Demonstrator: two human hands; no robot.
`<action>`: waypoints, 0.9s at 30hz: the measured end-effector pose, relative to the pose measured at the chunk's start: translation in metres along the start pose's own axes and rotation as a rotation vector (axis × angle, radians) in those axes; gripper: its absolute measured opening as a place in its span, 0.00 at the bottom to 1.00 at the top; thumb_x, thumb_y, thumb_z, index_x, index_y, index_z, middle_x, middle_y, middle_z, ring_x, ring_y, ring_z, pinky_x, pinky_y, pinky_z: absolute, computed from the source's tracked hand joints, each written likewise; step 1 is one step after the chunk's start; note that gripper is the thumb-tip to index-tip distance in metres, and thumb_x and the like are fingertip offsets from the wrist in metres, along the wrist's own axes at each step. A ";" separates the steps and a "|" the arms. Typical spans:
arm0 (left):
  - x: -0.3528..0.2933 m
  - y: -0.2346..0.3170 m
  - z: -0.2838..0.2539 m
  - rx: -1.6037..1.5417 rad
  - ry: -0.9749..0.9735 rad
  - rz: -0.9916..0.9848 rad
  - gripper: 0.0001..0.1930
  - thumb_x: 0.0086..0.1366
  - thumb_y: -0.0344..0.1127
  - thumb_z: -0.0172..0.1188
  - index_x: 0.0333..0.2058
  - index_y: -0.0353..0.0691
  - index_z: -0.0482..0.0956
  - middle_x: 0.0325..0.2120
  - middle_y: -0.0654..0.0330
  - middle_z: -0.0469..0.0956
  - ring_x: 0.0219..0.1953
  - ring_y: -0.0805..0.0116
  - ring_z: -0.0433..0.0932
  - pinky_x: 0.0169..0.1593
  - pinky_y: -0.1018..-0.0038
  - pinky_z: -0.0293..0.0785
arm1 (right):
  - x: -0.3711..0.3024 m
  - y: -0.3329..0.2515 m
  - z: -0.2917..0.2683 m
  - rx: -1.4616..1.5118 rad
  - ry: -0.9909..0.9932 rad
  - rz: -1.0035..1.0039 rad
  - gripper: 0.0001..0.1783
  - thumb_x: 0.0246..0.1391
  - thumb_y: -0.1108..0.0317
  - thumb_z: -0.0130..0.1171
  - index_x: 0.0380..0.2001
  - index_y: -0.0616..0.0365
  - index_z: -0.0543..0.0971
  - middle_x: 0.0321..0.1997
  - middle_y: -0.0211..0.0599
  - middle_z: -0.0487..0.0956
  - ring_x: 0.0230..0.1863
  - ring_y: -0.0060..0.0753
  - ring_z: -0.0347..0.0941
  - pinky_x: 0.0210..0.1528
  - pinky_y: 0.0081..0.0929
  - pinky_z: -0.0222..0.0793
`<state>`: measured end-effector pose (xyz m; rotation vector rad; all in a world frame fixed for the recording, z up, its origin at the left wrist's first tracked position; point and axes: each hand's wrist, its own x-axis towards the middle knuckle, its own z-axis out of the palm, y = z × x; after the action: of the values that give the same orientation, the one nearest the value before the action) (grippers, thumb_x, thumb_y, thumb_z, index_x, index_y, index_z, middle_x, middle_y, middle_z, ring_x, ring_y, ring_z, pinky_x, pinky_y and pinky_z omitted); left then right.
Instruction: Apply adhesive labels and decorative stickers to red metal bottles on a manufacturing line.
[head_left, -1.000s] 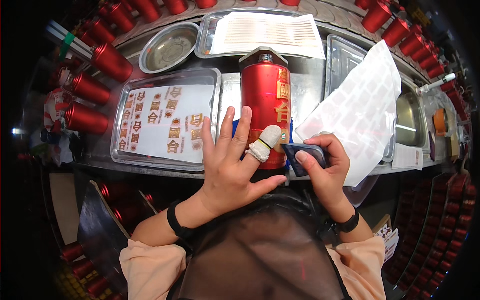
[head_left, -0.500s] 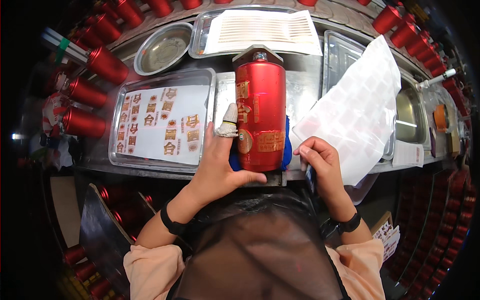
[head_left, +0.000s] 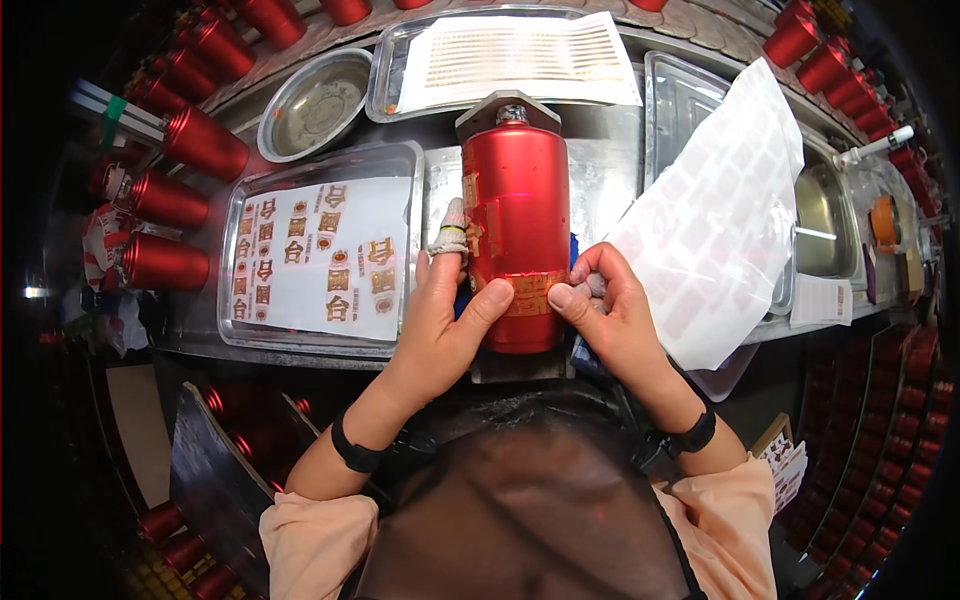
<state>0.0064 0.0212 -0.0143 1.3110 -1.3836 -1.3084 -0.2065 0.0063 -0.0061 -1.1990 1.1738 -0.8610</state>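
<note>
A glossy red bottle (head_left: 518, 200) with gold character decals lies on its back, its neck pointing away from me, on a stand with blue cloth beneath. My left hand (head_left: 445, 305) grips its left side, the thumb pressing beside the gold label band (head_left: 532, 290) near the base. A whitish cot covers one left fingertip. At the right side, my right hand (head_left: 610, 300) is closed against the bottle, thumb on the band's right end and fingers curled. Something whitish shows among those fingers; I cannot tell what it is.
Left stands a tray (head_left: 420, 200) with a sheet of gold decals. Behind are a metal bowl (head_left: 318, 105) and a tray with a striped sheet (head_left: 520, 60). Translucent backing paper (head_left: 715, 225) covers another tray at right. Several red bottles (head_left: 205, 140) line the edges.
The bottle has turned to the left, its gold characters shifting toward that side. My right hand has come in against the bottle. My left thumb has moved up onto its front.
</note>
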 end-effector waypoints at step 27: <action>0.001 0.009 0.008 -0.269 0.006 -0.034 0.42 0.66 0.39 0.66 0.69 0.27 0.52 0.61 0.50 0.68 0.62 0.64 0.68 0.66 0.68 0.62 | 0.004 0.001 -0.004 -0.020 -0.050 0.008 0.23 0.53 0.57 0.74 0.33 0.54 0.68 0.29 0.20 0.67 0.29 0.10 0.60 0.30 0.14 0.60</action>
<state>-0.0031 0.0209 -0.0067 1.1581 -1.1390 -1.4558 -0.2095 0.0016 -0.0080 -1.2244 1.1489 -0.8105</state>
